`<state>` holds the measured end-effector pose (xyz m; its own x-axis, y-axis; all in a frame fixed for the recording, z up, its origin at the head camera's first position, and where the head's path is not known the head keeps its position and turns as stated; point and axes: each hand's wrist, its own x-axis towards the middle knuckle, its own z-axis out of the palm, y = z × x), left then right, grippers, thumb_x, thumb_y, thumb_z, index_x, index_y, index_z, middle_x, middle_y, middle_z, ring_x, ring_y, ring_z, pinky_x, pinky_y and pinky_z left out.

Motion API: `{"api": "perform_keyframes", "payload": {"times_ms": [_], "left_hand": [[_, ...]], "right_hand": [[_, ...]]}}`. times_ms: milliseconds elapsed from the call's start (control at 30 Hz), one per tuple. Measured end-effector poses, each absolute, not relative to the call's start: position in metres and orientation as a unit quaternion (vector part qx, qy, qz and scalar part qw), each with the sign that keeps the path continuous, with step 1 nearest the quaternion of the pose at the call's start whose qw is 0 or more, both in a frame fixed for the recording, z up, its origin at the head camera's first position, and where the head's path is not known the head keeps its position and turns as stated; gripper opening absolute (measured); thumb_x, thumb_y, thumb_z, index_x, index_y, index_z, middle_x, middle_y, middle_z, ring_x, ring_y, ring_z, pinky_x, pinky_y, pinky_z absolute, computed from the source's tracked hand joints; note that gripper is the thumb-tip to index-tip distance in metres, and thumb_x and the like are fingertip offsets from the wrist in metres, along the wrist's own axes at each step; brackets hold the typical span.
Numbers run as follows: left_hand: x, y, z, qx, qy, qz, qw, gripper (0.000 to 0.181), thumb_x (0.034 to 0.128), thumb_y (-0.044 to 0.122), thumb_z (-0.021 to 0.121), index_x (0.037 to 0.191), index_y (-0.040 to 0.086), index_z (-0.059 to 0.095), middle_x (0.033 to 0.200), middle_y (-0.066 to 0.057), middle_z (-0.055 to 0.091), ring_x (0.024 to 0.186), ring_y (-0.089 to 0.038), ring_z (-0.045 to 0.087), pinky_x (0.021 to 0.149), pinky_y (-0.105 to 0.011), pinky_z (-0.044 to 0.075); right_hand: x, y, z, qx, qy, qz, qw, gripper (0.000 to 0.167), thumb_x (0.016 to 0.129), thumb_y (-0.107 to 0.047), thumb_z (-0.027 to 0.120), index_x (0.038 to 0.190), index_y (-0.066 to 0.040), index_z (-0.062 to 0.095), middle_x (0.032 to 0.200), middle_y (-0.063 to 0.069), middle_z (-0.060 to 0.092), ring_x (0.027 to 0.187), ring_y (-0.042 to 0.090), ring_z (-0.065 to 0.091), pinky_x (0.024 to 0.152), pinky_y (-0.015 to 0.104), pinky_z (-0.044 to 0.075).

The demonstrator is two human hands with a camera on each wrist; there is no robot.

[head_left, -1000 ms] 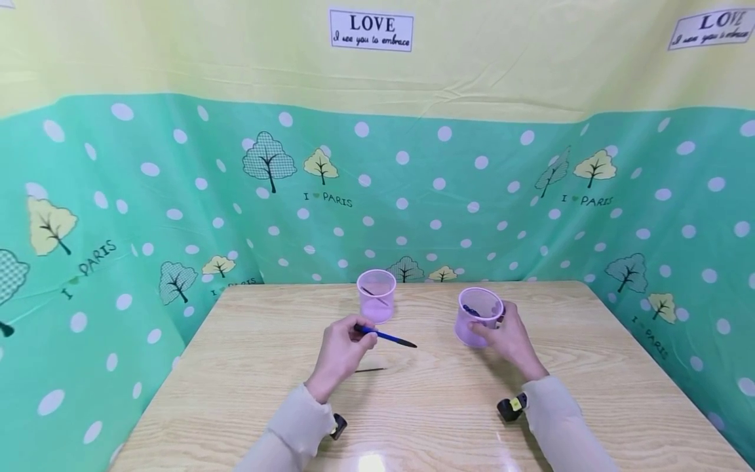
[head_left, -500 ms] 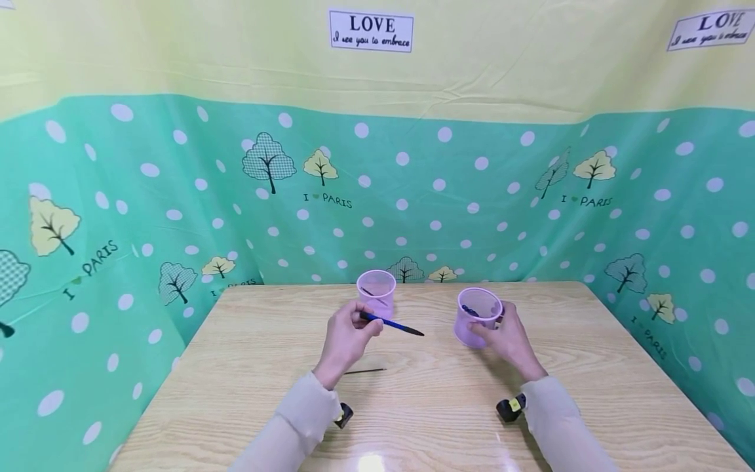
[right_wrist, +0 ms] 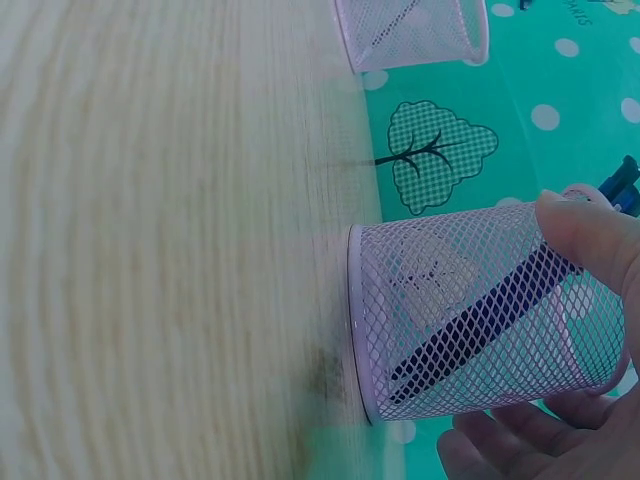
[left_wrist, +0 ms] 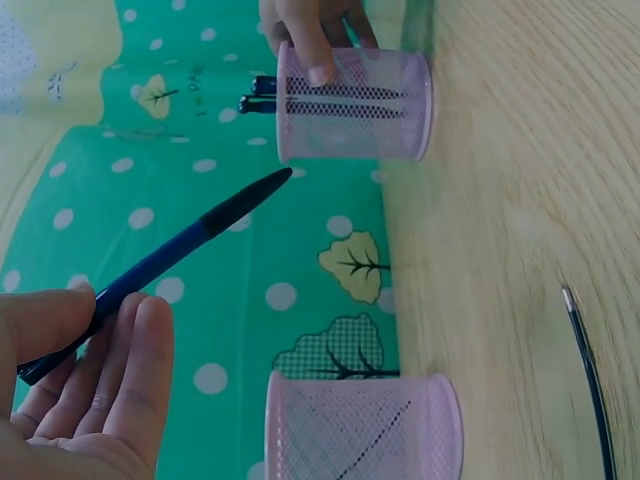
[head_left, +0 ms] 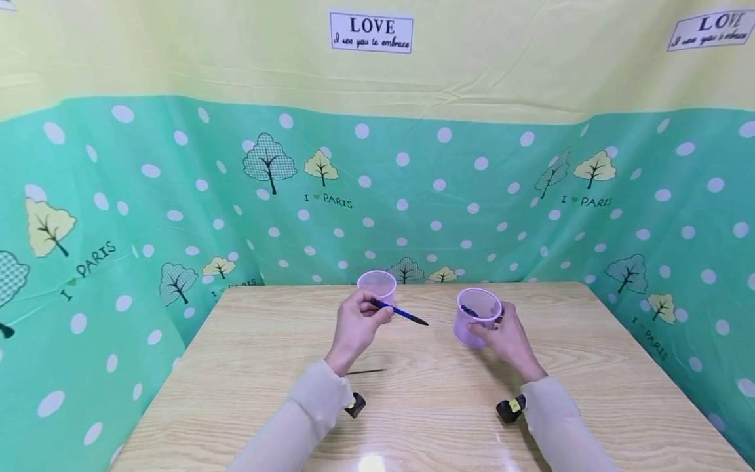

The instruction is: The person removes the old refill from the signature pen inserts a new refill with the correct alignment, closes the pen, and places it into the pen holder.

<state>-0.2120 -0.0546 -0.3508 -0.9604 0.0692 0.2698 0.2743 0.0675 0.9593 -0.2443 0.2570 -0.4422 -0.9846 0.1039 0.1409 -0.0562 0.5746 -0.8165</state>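
Note:
My left hand (head_left: pixel 356 331) pinches a blue pen (head_left: pixel 407 316) with black ends between thumb and fingers, above the table. Its tapered black end points right, as the left wrist view shows of the pen (left_wrist: pixel 160 257). My right hand (head_left: pixel 512 342) grips the side of a purple mesh pen cup (head_left: pixel 467 334), which stands upright on the table. Dark blue pens (right_wrist: pixel 480 325) lean inside that cup. A second mesh cup (head_left: pixel 386 296) stands just beyond my left hand, partly hidden by it; a thin dark stick (left_wrist: pixel 375 440) shows through its mesh.
On the wooden table (head_left: pixel 436 406), a thin dark rod like a pen refill (head_left: pixel 368 372) lies below my left hand. A green dotted cloth (head_left: pixel 413 196) hangs behind the table and at both sides.
My left hand has moved up and to the right with the blue pen, now overlapping the left cup. The right hand and its cup have barely moved.

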Motion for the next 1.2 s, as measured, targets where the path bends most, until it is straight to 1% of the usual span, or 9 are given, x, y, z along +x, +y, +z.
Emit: {"api": "perform_keyframes", "payload": {"times_ms": [100,267,433,633,767,867,967,1133,1200], "left_hand": [[-0.223,-0.052,-0.359,-0.115,-0.71,-0.692,0.064,0.02,0.0815,-0.007,0.068,0.097,-0.011,0.056,0.092,-0.028,0.067,0.084,-0.036,0.068,0.074,-0.035,0.056],[-0.239,-0.047,-0.372,-0.113,-0.692,-0.71,0.063,0.023,0.0809,-0.003,0.071,0.098,-0.009,0.056,0.092,-0.025,0.068,0.083,-0.035,0.069,0.074,-0.035,0.056],[-0.244,-0.041,-0.373,-0.11,-0.685,-0.716,0.074,0.024,0.0802,-0.002,0.073,0.096,-0.006,0.056,0.089,-0.021,0.068,0.077,-0.029,0.07,0.072,-0.032,0.056],[-0.248,-0.031,-0.371,-0.115,-0.668,-0.731,0.077,0.022,0.0808,-0.005,0.071,0.097,-0.007,0.055,0.088,-0.021,0.067,0.078,-0.028,0.07,0.072,-0.033,0.056],[-0.25,-0.023,-0.371,-0.108,-0.655,-0.744,0.073,0.022,0.081,-0.006,0.07,0.097,-0.007,0.055,0.09,-0.021,0.067,0.079,-0.03,0.069,0.073,-0.033,0.056],[-0.252,-0.018,-0.373,-0.11,-0.646,-0.752,0.075,0.021,0.082,-0.006,0.069,0.098,-0.008,0.054,0.09,-0.023,0.067,0.081,-0.034,0.069,0.073,-0.033,0.056],[-0.253,-0.013,-0.373,-0.11,-0.635,-0.761,0.078,0.019,0.0839,-0.005,0.067,0.098,-0.009,0.055,0.09,-0.024,0.066,0.085,-0.041,0.067,0.073,-0.035,0.056],[-0.254,-0.006,-0.372,-0.114,-0.623,-0.769,0.084,0.018,0.0862,-0.004,0.065,0.1,-0.01,0.055,0.089,-0.024,0.066,0.086,-0.042,0.066,0.074,-0.035,0.056],[-0.255,-0.003,-0.371,-0.12,-0.62,-0.771,0.084,0.018,0.0863,-0.004,0.065,0.1,-0.01,0.055,0.09,-0.025,0.065,0.086,-0.04,0.067,0.074,-0.034,0.056]], "right_hand": [[-0.244,0.256,-0.441,-0.015,-0.883,0.462,0.084,0.096,0.075,-0.032,0.08,0.14,0.007,0.022,0.136,0.032,0.038,0.126,0.046,0.039,0.103,0.059,0.031],[-0.243,0.255,-0.441,-0.016,-0.884,0.46,0.085,0.095,0.075,-0.03,0.08,0.14,0.007,0.023,0.136,0.032,0.038,0.126,0.046,0.039,0.103,0.059,0.032],[-0.243,0.254,-0.442,-0.016,-0.884,0.458,0.09,0.093,0.076,-0.03,0.08,0.14,0.008,0.023,0.135,0.032,0.039,0.125,0.045,0.04,0.103,0.058,0.032],[-0.243,0.254,-0.442,-0.016,-0.885,0.457,0.091,0.093,0.076,-0.029,0.079,0.14,0.008,0.023,0.136,0.032,0.038,0.125,0.045,0.039,0.103,0.058,0.032],[-0.243,0.254,-0.441,-0.014,-0.884,0.46,0.088,0.092,0.076,-0.026,0.079,0.14,0.008,0.022,0.136,0.032,0.038,0.126,0.046,0.039,0.103,0.059,0.032],[-0.244,0.253,-0.44,-0.016,-0.884,0.46,0.084,0.093,0.076,-0.026,0.079,0.14,0.008,0.022,0.136,0.032,0.038,0.126,0.046,0.039,0.103,0.059,0.031],[-0.244,0.252,-0.44,-0.019,-0.886,0.456,0.081,0.095,0.076,-0.029,0.08,0.14,0.009,0.021,0.136,0.033,0.037,0.126,0.046,0.038,0.103,0.059,0.031],[-0.244,0.251,-0.439,-0.021,-0.887,0.455,0.08,0.096,0.076,-0.031,0.08,0.14,0.009,0.021,0.137,0.034,0.037,0.126,0.047,0.038,0.103,0.059,0.03],[-0.243,0.251,-0.439,-0.02,-0.886,0.457,0.082,0.095,0.076,-0.03,0.08,0.14,0.01,0.021,0.136,0.034,0.037,0.126,0.047,0.038,0.103,0.059,0.031]]}}
